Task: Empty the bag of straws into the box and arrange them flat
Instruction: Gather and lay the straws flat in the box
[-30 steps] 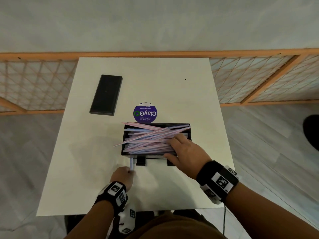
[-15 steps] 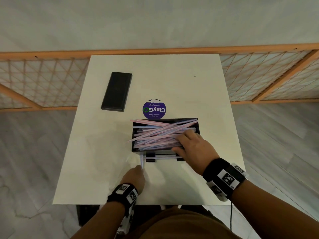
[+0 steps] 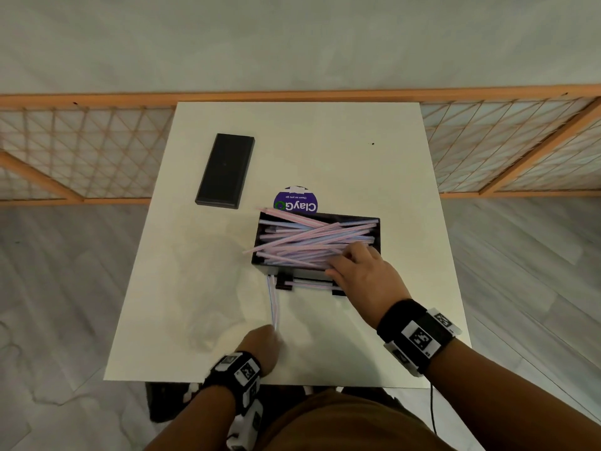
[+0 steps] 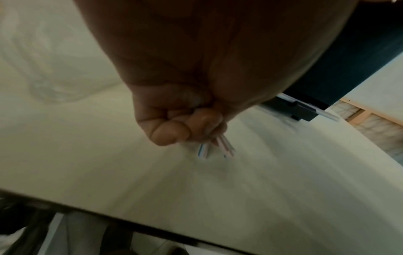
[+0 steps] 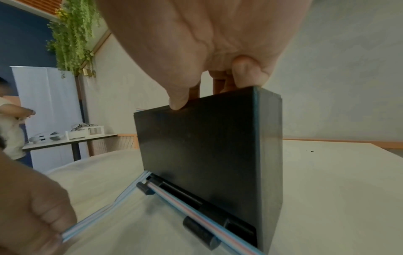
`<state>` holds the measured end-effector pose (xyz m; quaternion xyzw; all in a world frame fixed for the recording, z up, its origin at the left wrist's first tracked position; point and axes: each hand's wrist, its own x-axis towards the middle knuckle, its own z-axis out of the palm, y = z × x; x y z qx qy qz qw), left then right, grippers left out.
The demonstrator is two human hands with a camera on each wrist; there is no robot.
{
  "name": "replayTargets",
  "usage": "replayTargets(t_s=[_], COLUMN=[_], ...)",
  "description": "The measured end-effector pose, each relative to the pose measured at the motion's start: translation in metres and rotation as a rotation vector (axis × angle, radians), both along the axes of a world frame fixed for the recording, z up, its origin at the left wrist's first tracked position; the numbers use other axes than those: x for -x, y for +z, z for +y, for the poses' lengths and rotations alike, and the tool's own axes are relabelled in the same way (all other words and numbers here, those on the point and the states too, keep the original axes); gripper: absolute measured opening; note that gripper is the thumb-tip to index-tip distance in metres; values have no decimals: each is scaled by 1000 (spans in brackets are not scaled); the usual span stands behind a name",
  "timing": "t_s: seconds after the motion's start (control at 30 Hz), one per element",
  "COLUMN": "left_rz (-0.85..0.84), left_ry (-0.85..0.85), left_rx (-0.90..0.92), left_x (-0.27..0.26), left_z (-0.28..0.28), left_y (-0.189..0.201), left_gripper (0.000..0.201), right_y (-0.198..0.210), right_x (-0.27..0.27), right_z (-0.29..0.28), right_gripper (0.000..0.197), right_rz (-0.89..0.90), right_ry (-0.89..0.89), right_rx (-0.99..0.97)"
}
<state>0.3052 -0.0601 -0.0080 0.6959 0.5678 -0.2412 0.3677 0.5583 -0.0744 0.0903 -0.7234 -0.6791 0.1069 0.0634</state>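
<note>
Left hand (image 3: 260, 345): pinching the loose straws (image 3: 272, 304)
Long axis: pointing away at the box (image 3: 341, 218) front-left corner, crosswise to the pile (image 3: 309, 242)
Right hand (image 3: 364, 275): gripping the box's near rim

We show the surface (image 3: 325, 151): box (image 3: 302, 274) under our right hand (image 3: 364, 281), bag (image 3: 208, 304) beside our left hand (image 3: 260, 346), black lid (image 3: 225, 170) and purple disc (image 3: 297, 203) beyond.

Soft, even light; wrist views seem motion-blurred, edges bowed outward.
</note>
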Motion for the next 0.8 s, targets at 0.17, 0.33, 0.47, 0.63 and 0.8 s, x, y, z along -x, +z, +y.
replayTargets(t_s=[0.17, 0.33, 0.47, 0.63, 0.8], left_rz=[-75, -33, -106, -170, -74], left_ry=[2, -191, -327, -480, -591], left_rx=[4, -30, -132, -548, -745], left_x=[16, 47, 70, 64, 0], left_z=[11, 6, 0, 19, 78], left_y=[29, 73, 121, 169, 201], left_gripper=[26, 20, 25, 38, 22], right_y=[-2, 12, 28, 11, -26], right_x=[0, 0, 6, 16, 25], right_z=[8, 1, -17, -35, -24], right_gripper=[39, 31, 16, 25, 26], right_rz=[121, 193, 311, 438, 612], right_ry=[-40, -43, 94, 182, -79], right_rx=[-26, -127, -256, 245, 589])
